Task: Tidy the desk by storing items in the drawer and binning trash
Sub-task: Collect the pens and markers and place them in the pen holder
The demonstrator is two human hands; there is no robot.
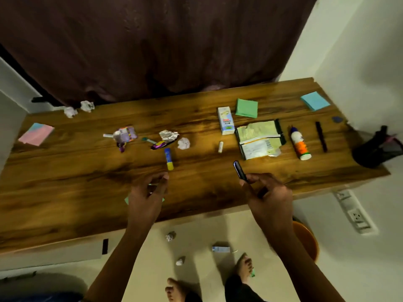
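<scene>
My right hand [267, 192] grips a dark pen [239, 170] that points up and away over the wooden desk [65, 192]. My left hand [148, 192] hovers with curled fingers over a green sticky note [127, 200], mostly hidden beneath it; whether it holds the note is unclear. Just beyond the left hand lies a blue and yellow glue stick [169, 159]. Farther back sit crumpled wrappers [125, 136], a foil wrapper [168, 136], a paper ball [183, 143], a milkshake carton [226, 120], a torn packet [259, 138], a glue bottle [299, 142] and a black pen [321, 136].
Sticky pads lie at the left [36, 134], back middle [246, 107] and back right [315, 100]. A black pen holder [375, 149] stands at the right edge. Two paper balls [78, 109] rest by the curtain. On the floor are paper balls [170, 236], a small carton [220, 249] and an orange bin [306, 240].
</scene>
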